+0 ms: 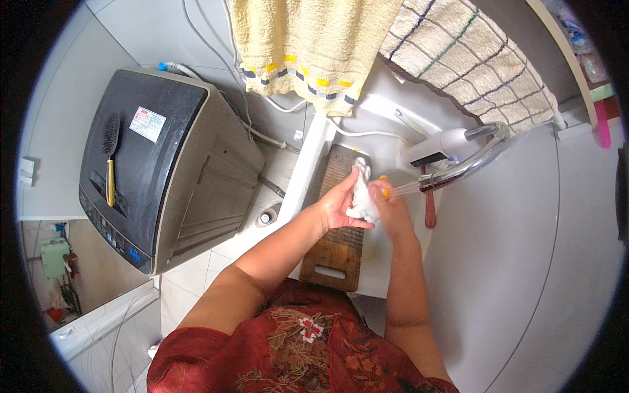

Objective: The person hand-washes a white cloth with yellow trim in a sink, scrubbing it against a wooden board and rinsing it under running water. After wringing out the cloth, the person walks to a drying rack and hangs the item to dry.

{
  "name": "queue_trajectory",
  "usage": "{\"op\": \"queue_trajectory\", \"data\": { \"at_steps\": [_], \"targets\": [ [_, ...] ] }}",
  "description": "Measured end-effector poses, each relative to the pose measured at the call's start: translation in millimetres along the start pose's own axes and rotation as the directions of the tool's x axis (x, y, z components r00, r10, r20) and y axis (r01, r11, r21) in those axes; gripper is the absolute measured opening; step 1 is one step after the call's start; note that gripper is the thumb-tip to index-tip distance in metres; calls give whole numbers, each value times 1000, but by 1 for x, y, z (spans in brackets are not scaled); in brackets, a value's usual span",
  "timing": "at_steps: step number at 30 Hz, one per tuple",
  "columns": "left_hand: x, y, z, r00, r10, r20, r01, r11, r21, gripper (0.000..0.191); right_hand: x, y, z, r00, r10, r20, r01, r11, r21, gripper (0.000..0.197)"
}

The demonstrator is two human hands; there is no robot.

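My left hand (339, 201) holds a wet white cloth (364, 199) against its palm and fingers. On the cloth's right side, my right hand (390, 204) has its fingers curled round something with yellow parts (384, 185), perhaps a small brush; most of it is hidden. Thin streams of water run from the curved chrome faucet (442, 179) onto my right hand. Both hands are above a wooden washboard (336, 245), which lies in the white sink (376, 275) with its slotted handle end towards me.
Left stands a washing machine (196, 182) with a hairbrush (111, 162) on its lid. A yellow towel (314, 44) and a checked towel (457, 64) hang beyond the sink. A white water-heater unit (437, 146) joins the faucet. A reddish handle (430, 211) lies at the right; a bottle (266, 218) stands left.
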State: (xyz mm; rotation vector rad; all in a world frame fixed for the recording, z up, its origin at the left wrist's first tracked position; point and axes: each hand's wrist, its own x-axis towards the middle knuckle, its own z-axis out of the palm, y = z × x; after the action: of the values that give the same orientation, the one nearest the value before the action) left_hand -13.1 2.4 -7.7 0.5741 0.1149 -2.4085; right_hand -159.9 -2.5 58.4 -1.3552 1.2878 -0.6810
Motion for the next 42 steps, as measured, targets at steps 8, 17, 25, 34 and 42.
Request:
{"op": "queue_trajectory", "data": {
  "at_steps": [8, 17, 25, 34, 42],
  "targets": [
    [33, 0, -11, 858, 385, -340, -406, 914, 10, 46, -3, 47, 2, 993, 93, -78, -66, 953, 297, 22],
    [23, 4, 13, 921, 346, -180, -377, 908, -182, 36, -23, 40, 22, 829, 544, -128, -295, 621, 726, 27],
    [48, -9, -26, 769, 446, -458, -440, 889, 127, 25, -4, 51, 6, 966, 223, -130, -98, 784, 613, 25],
    [13, -10, 8, 998, -9, -62, 7, 999, -33, 59, 22, 50, -10, 867, 278, -414, 111, 701, 704, 16],
    [43, -2, -13, 991, 124, -58, -134, 958, -253, 51, -9, 32, 42, 817, -403, -413, 214, 876, -431, 21]
  ]
}}
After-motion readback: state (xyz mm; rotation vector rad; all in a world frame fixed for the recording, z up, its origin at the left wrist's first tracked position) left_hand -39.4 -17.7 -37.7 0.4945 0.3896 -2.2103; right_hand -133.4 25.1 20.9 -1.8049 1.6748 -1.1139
